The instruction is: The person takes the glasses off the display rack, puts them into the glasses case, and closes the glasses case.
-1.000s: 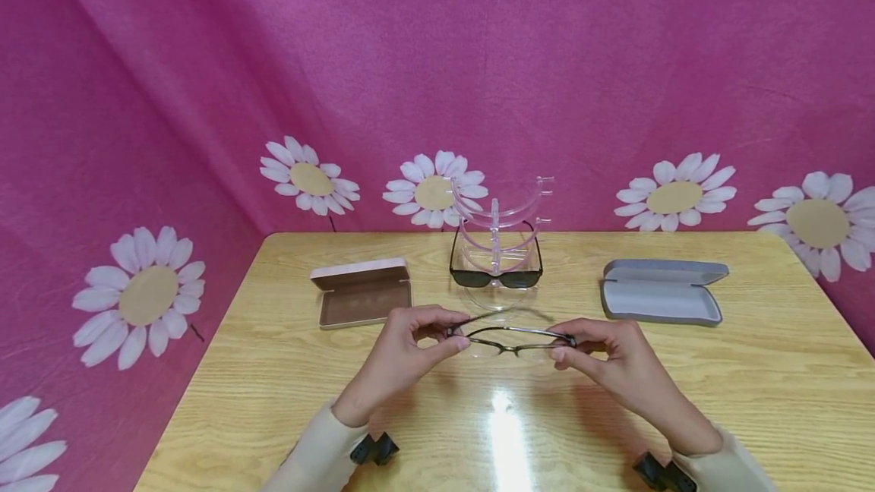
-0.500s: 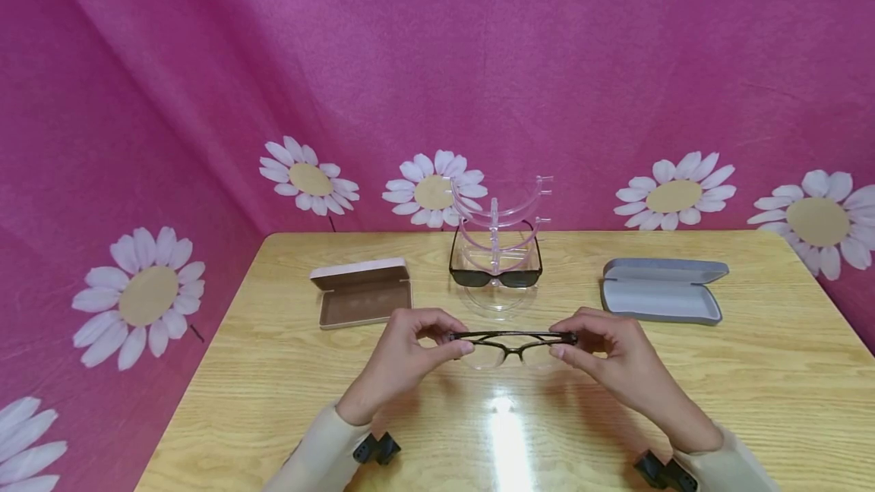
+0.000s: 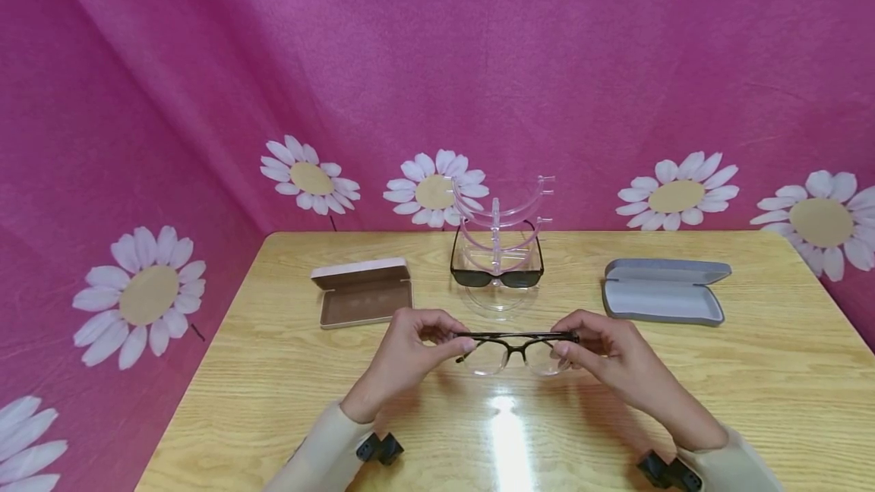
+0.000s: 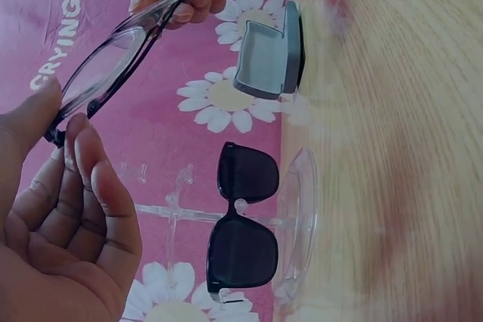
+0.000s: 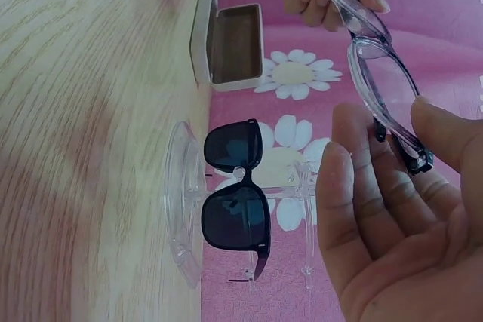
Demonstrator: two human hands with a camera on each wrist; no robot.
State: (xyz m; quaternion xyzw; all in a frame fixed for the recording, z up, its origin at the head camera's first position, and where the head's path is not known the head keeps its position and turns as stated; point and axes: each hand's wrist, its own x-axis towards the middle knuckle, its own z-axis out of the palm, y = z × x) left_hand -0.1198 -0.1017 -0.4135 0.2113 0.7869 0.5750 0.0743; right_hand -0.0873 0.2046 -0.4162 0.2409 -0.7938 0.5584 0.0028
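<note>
Between my two hands is a pair of eyeglasses (image 3: 516,349), black along the top and clear at the lower rims, with the temples folded behind the lenses. My left hand (image 3: 418,351) pinches its left end between thumb and fingers. At the opposite end, my right hand (image 3: 611,351) pinches the frame the same way. The glasses are held above the table, lenses toward me. Behind them, dark sunglasses (image 3: 497,278) sit on a clear display stand (image 3: 496,234); both wrist views show them too, the sunglasses (image 4: 243,216) apart from my hands.
An open brown-lined case (image 3: 365,302) lies left of the stand on the wooden table (image 3: 239,401). To the right is an open grey case (image 3: 663,301) with a pale lining. A pink cloth (image 3: 547,59) with daisies hangs behind the table.
The eyeglasses have tilted in my hands, so the lenses now face me more fully and the folded temples sit along the top. My hands have barely shifted; stand and cases stay put.
</note>
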